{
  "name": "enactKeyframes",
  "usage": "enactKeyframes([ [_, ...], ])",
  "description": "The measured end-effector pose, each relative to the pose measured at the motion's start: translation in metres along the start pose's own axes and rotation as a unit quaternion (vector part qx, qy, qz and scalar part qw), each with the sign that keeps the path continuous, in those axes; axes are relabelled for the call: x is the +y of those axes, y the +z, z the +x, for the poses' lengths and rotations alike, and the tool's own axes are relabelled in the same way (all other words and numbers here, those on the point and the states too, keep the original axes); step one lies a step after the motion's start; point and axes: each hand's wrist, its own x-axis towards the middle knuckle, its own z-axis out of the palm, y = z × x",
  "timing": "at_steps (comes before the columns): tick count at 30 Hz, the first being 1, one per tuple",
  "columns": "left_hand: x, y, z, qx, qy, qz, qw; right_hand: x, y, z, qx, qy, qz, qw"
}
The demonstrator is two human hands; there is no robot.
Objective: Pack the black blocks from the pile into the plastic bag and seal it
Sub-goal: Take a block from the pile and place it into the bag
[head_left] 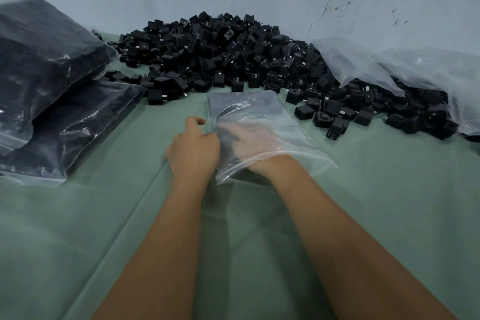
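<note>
Head: bag (262,114) around right hand (249,143)

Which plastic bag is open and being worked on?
The small clear bag at centre, with the right hand inside it. The two bags on the left are already full of black blocks.
</note>
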Motion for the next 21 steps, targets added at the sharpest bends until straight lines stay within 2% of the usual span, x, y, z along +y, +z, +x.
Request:
enactKeyframes([
  [2, 0.001, 0.0, 0.001, 0.008, 0.001, -0.006, 1.0, -0.003, -0.003, 0.012, -0.082, -0.034, 0.047, 0.995],
  [3, 0.001, 0.0, 0.001, 0.012, 0.001, -0.008, 1.0, -0.004, 0.0, 0.014, -0.094, -0.044, 0.059, 0.993],
  [5, 0.001, 0.0, 0.0, 0.014, 0.001, -0.009, 1.0, -0.005, 0.006, 0.018, -0.055, -0.011, 0.083, 0.995],
  [6, 0.001, 0.0, -0.001, 0.011, 0.001, -0.013, 1.0, -0.005, 0.009, 0.02, -0.015, 0.002, 0.069, 0.997],
  [8, 0.001, -0.001, -0.001, 0.003, -0.003, -0.018, 1.0, -0.002, 0.015, 0.024, 0.007, 0.022, 0.032, 0.999],
  [10, 0.002, -0.002, -0.002, 0.002, -0.005, -0.01, 1.0, -0.004, 0.016, 0.018, -0.014, 0.013, -0.03, 0.999],
  [12, 0.003, -0.003, -0.003, 0.006, -0.005, 0.006, 1.0, -0.007, 0.013, 0.005, 0.021, 0.007, -0.059, 0.998],
  [17, -0.001, -0.007, 0.002, -0.006, 0.008, 0.054, 0.998, 0.001, 0.008, -0.054, 0.098, -0.038, -0.025, 0.994],
  [19, -0.004, -0.011, 0.004, 0.0, 0.006, 0.069, 0.998, 0.001, 0.001, -0.069, 0.205, -0.115, -0.051, 0.971],
  [21, -0.006, -0.015, 0.004, 0.004, 0.003, 0.087, 0.996, 0.0, -0.008, -0.075, 0.377, -0.178, -0.051, 0.908],
])
